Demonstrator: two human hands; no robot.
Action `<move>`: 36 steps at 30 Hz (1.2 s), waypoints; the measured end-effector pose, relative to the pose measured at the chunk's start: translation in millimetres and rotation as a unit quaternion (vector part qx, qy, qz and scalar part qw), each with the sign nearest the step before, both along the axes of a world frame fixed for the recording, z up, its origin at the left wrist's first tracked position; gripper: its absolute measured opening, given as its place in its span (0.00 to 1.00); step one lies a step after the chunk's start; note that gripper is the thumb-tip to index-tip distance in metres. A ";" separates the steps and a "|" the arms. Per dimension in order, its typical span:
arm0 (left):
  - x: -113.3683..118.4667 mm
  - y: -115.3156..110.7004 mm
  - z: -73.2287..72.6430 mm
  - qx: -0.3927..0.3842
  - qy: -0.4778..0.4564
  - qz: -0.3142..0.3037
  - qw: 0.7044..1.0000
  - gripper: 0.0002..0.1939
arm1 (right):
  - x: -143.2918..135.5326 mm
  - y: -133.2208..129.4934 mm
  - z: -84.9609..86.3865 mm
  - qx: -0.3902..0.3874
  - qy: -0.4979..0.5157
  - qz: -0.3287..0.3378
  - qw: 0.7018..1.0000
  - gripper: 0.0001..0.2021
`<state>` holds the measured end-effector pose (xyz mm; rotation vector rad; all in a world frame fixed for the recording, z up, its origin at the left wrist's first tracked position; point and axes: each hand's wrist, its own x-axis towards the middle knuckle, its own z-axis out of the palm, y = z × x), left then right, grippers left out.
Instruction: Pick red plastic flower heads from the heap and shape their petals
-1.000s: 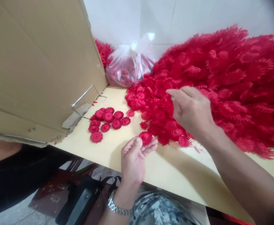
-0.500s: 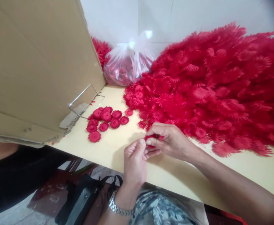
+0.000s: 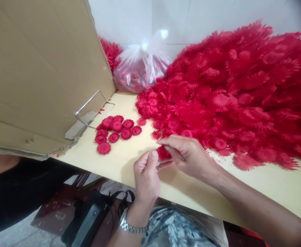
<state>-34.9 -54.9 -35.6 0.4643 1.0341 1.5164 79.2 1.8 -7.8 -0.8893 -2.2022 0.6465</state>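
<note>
Pinched at the front of the table is a red fringed flower piece (image 3: 163, 153), partly hidden by fingers. My left hand (image 3: 147, 175), with a metal watch on its wrist, is closed on its left side, thumb on top. My right hand (image 3: 186, 154) is closed round the right side: index finger and thumb at the upper edge, other fingers beneath. Beyond the hands, a small group of round red fringed pieces (image 3: 116, 126) lies on the pale yellow table (image 3: 122, 161). To the right rises a large heap of red fringed flower pieces (image 3: 217, 96).
A tied clear plastic bag (image 3: 141, 70) of red pieces stands against the white wall. At left, a tall cardboard panel (image 3: 44, 68) stands beside a bent wire frame (image 3: 88, 103). Below the table edge are a black bag (image 3: 88, 216) and another person's dark clothing (image 3: 19, 192).
My right thumb and index finger have shifted up on the flower piece, showing more of its red surface. My left hand has moved slightly left, still holding it.
</note>
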 end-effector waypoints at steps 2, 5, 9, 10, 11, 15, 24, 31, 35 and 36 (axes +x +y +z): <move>1.0 0.9 -0.2 -0.002 -0.007 0.005 1.000 0.10 | -1.1 -1.9 -0.4 0.045 -0.035 -0.003 0.998 0.18; 1.5 0.8 -1.0 0.001 -0.013 0.013 1.000 0.11 | -3.5 -5.2 -3.0 0.095 -0.080 -0.017 0.992 0.19; -2.4 -1.1 0.1 0.017 0.000 0.034 0.999 0.10 | -2.4 -6.6 -4.7 0.137 -0.111 -0.043 0.983 0.20; -4.1 -1.3 0.8 0.020 0.007 0.044 0.999 0.10 | -0.4 -5.1 -3.3 0.148 -0.110 -0.060 0.981 0.21; -5.7 -1.2 1.6 0.019 0.014 0.052 0.998 0.10 | 2.4 -2.4 -1.0 0.161 -0.107 -0.080 0.978 0.21; -9.6 1.1 3.9 -0.005 -0.001 0.032 0.999 0.12 | 17.4 24.3 16.6 0.242 -0.108 -0.148 0.953 0.21; -9.6 4.7 7.9 -0.025 -0.026 0.003 0.999 0.13 | 20.3 43.7 29.2 0.182 -0.134 -0.086 0.970 0.10; -3.1 1.8 5.3 0.002 -0.030 -0.056 0.998 0.12 | 2.5 6.3 8.3 -0.050 -0.051 0.025 0.997 0.03; -0.8 -0.8 0.9 0.020 0.001 -0.078 0.997 0.09 | 3.5 6.5 4.0 -0.072 -0.023 0.002 0.997 0.03; -0.9 -1.4 -0.3 0.020 0.010 -0.076 0.997 0.08 | 3.4 5.9 3.4 -0.081 -0.017 -0.004 0.997 0.03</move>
